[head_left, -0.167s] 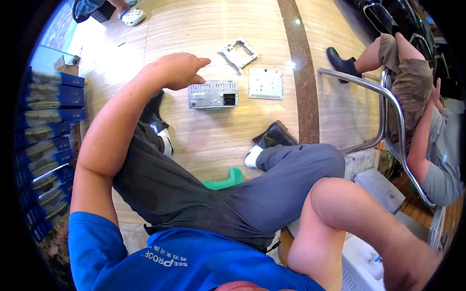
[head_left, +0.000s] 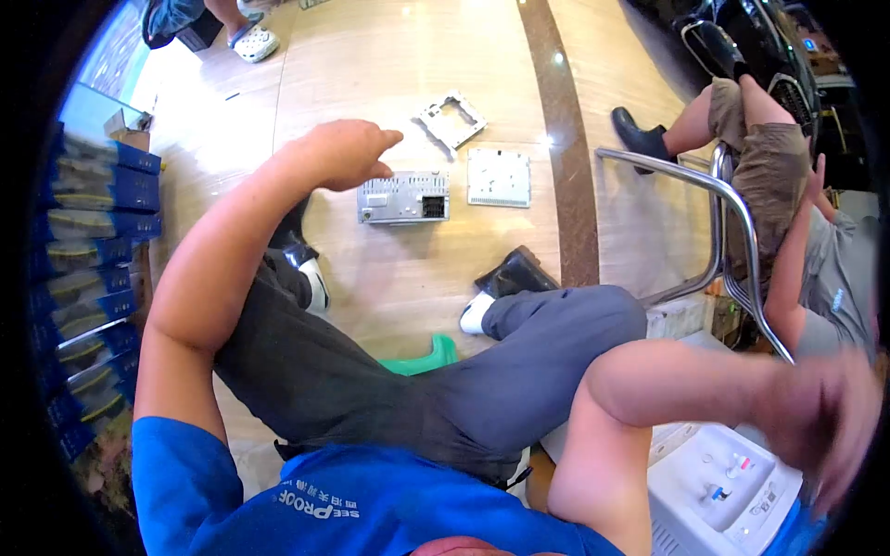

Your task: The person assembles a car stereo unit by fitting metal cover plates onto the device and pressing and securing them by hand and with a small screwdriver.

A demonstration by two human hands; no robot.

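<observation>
My left hand (head_left: 350, 151) reaches forward over the floor, its index finger stretched out and its thumb apart. Nothing shows in it. Just beyond its fingertips sits a silver metal box like a car stereo (head_left: 394, 201), with slots on top and a black connector socket. To the right of the box lies a flat pale metal cover plate (head_left: 499, 178). Behind these is a square whitish open frame (head_left: 451, 125). Far to my right, my right hand (head_left: 830, 412) is smeared by motion, raised above a white water dispenser (head_left: 728, 491).
Part of a green stool (head_left: 422, 360) shows between my legs. A person in brown shorts (head_left: 765, 167) sits on a chrome-framed chair (head_left: 742, 218) at the right. Stacked blue boxes (head_left: 93, 241) stand at the left. Another person's white clog (head_left: 255, 42) is at the back left.
My right hand has swung up and outward, showing more of the water dispenser. The view has shifted slightly; my left hand stays near the metal box.
</observation>
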